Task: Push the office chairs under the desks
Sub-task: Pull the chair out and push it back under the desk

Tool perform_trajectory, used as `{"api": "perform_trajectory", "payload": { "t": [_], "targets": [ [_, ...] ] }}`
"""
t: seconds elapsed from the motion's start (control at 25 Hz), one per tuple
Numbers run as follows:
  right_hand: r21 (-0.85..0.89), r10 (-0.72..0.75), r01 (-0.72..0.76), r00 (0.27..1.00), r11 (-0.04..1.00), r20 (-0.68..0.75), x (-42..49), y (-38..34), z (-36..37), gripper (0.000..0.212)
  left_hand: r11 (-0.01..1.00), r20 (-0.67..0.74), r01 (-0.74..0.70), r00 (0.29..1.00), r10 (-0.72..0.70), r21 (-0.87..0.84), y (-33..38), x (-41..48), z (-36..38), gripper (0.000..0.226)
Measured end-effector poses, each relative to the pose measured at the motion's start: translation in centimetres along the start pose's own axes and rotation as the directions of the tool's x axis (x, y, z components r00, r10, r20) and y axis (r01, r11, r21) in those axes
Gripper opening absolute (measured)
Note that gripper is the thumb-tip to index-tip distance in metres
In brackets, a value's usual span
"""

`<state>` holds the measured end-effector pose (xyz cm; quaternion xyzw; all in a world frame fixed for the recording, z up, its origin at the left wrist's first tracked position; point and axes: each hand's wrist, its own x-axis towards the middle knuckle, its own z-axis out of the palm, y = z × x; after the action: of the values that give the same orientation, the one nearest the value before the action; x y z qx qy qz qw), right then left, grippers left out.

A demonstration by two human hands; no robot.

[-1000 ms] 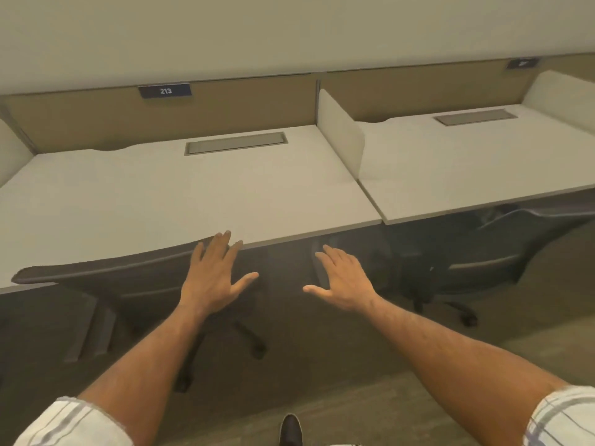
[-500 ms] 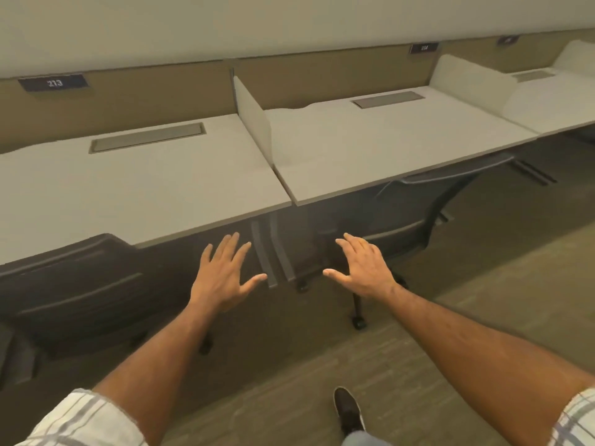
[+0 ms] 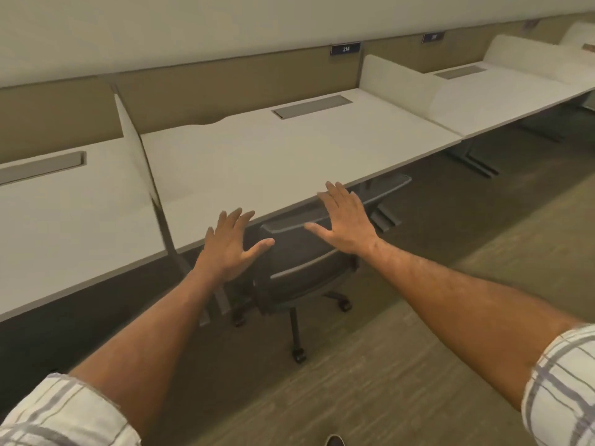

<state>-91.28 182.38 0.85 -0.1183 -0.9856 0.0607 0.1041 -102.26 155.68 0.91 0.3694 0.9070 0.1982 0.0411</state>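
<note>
The office chair [image 3: 306,268] is being approached by the left hand [image 3: 230,247] and right hand [image 3: 346,225], fingers spread wide, its backrest lying just beyond the fingertips, under the desk [image 3: 273,156] edge.

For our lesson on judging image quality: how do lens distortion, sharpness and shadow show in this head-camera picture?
Head view: the wide lens bows the desk line and stretches the forearms; the far nameplates are too soft to read; light is even and glare-free, with deep shadow under the desk around the office chair.
</note>
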Motion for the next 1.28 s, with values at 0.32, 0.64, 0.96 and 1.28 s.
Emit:
{"api": "perform_trajectory", "payload": {
  "t": [0.32, 0.64, 0.96, 1.28],
  "targets": [
    [-0.046, 0.059, -0.053, 0.991, 0.998, 0.122, 7.0, 14.1, -0.4, 0.091, 0.994, 0.239, 0.024, 0.971, 0.002, -0.103, 4.1, 9.8, 4.1, 0.108],
    [-0.059, -0.014, 0.016, 0.999, 0.998, 0.035, 10.7, 20.3, 1.2, 0.088, 0.990, 0.173, -0.015, 0.984, 0.039, -0.138, 4.6, 13.9, 4.8, 0.096],
    [-0.035, -0.042, 0.040, 0.998, 0.999, -0.050, 14.7, 24.1, 2.2, 0.072, 0.985, 0.116, 0.001, 0.993, 0.019, -0.171, 5.6, 18.5, 6.4, 0.086],
    [0.084, -0.211, 0.200, 0.965, 0.976, 0.157, 19.0, 29.8, 1.5, 0.083, 0.984, 0.261, 0.175, 0.949, -0.180, 0.040, 8.7, 22.7, 6.8, 0.082]
  ]
}}
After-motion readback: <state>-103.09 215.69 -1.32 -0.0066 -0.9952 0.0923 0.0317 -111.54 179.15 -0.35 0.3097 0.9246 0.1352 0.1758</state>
